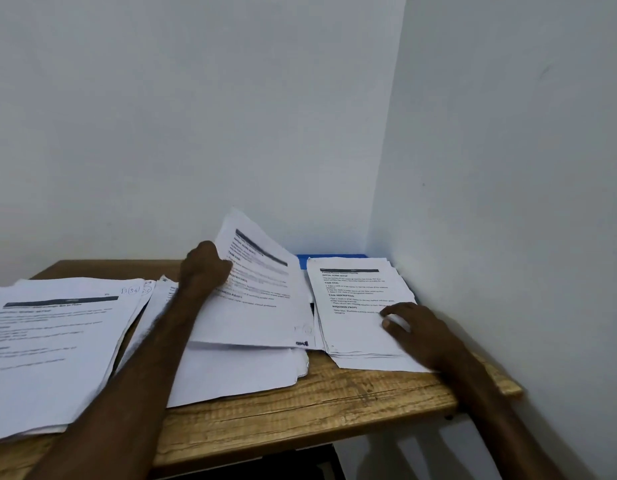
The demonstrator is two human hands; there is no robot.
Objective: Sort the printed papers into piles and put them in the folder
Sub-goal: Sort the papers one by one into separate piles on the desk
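The lifted sheet (262, 292) stands tilted up off the middle pile (237, 372), its left edge gripped by the left hand (205, 268), while the right hand (414, 327) lies flat with relaxed fingers on the right pile (352, 303), which rests on the blue folder (302, 260) in the corner. I'd say the sheet should be read by its heading, carried clear of the pile below so nothing drags, and laid square, with the right hand pinning its stack. A left pile (54, 341) fans loosely on the wooden table (317, 400), boxed in by white walls (508, 168).
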